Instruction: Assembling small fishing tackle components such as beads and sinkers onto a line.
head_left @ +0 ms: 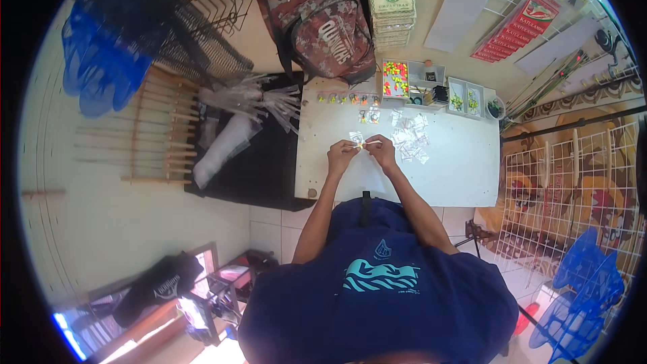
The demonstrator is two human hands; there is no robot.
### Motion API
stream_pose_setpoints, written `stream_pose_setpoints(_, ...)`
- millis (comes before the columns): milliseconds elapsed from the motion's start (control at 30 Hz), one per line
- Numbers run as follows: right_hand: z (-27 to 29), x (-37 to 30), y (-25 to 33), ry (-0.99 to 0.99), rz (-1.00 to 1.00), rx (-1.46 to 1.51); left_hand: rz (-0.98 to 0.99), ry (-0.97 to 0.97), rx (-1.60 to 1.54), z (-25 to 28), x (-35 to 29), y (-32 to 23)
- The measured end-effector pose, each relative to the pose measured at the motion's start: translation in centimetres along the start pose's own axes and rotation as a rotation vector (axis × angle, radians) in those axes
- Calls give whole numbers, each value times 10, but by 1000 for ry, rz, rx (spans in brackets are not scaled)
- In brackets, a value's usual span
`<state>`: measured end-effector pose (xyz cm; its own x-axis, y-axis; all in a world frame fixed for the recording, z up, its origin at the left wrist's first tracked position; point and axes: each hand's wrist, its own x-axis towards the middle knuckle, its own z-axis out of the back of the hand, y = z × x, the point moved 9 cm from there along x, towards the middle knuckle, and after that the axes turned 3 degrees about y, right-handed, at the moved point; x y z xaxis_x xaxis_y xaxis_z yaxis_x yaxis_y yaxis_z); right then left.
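Observation:
Over the white table, my left hand (343,156) and my right hand (382,152) meet almost fingertip to fingertip. The fingers of both are pinched on a small clear plastic bag (355,137). A tiny yellow-orange piece (362,146) shows between the fingertips; its exact kind is too small to tell. Just beyond my hands lie two filled small packets (369,116). Farther off, several more filled packets (344,99) form a row, with bits of orange, yellow and green inside. Beside my right hand spreads a loose pile of small clear bags (410,136).
At the white table's (465,168) back edge stand a tray of red, yellow and green small pieces (395,79), a divided white box (465,98) and a round tub (496,108). A camouflage backpack (330,34) sits behind. Long plastic sleeves (226,141) lie on black cloth at left.

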<state>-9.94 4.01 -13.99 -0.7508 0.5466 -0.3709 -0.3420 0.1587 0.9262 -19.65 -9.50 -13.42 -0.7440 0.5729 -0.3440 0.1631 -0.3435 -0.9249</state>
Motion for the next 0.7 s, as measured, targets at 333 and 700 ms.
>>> stream_pose_setpoints(333, -7, 33, -28, -216, 74, -210, -34, -134, 443, 20, 77, 7)
stream_pose_setpoints(700, -18, 31, -28, -47, 194, -347, -609, 64, 971, -20, 43, -29)
